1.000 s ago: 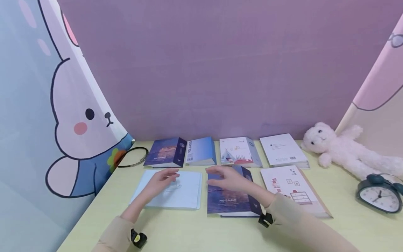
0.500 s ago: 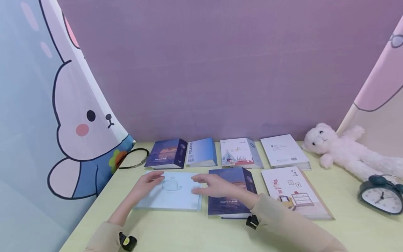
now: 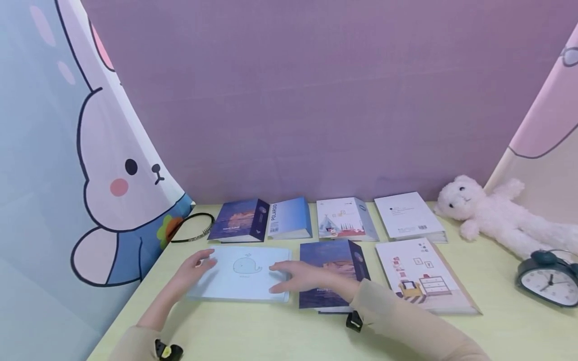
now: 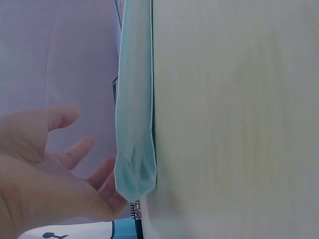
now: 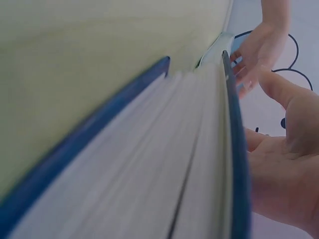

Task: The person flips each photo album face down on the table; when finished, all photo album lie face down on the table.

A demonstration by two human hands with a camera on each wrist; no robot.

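A light-blue album point(image 3: 226, 288) with a whale drawing lies flat at the front left of the table. My left hand point(image 3: 191, 273) is at its left edge, fingers loosely bent; in the left wrist view the lower fingers are close beside the album's end point(image 4: 134, 164), and I cannot tell whether they touch it. Above the album's right edge, my right hand point(image 3: 298, 277) spreads thumb and fingers apart, holding nothing. Under the right wrist is a dark-blue photo album point(image 3: 318, 255), its cover and page edges point(image 5: 199, 159) large in the right wrist view.
Along the back lie another dark album point(image 3: 237, 218), a blue Polaroid album point(image 3: 291, 218) and two white ones point(image 3: 340, 215) point(image 3: 404, 215). A white illustrated album point(image 3: 424, 276), a plush bear point(image 3: 496, 215) and an alarm clock point(image 3: 548, 281) are at right; a black hoop point(image 3: 194, 235) is back left.
Both hands have moved left: the left from above the whale album to its left edge, the right from above the dark photo album to the whale album's right edge. The albums have stayed put.
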